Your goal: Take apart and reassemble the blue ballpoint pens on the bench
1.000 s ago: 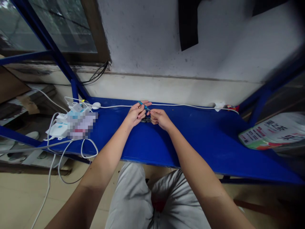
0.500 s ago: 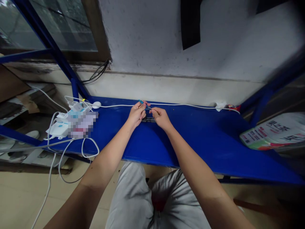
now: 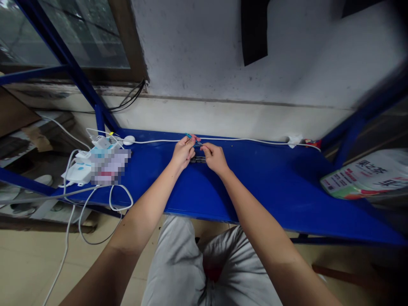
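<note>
Over the blue shelf (image 3: 274, 178), the left hand (image 3: 182, 152) pinches a thin blue tool (image 3: 188, 137) and the right hand (image 3: 215, 156) meets it above a small dark object (image 3: 198, 160), near a white cable (image 3: 251, 140).

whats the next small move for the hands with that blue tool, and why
Probably lower the blue tool tip onto the dark part: both the left hand and right hand pinch it just above that part on the shelf.

Thin blue tool (image 3: 190, 137), tilted, over small dark part (image 3: 198, 159)
</note>
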